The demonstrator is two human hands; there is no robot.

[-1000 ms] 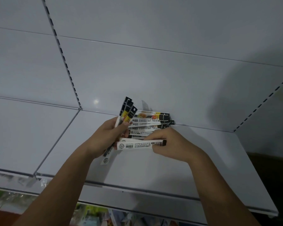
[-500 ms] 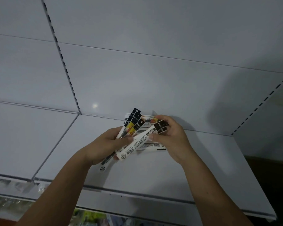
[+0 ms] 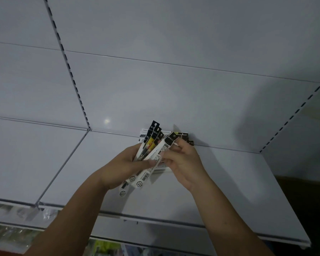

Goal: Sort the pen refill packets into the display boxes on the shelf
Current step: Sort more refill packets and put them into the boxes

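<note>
Just packets (image 3: 150, 145) in left hand (image 3: 124, 168)

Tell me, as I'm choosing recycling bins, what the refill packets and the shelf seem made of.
Slim black-topped white pen refill packets: probably thin plastic film or card, printed; barcodes show, sheen unclear.
Flat white shelf: likely painted sheet metal, smooth satin; thin folded front edge.

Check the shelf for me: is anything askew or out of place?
The packets in the left hand, one pinched by the right hand, fan out unevenly. Behind them a loose pile lies flat on the shelf against the back panel; no display box is in view.
</note>
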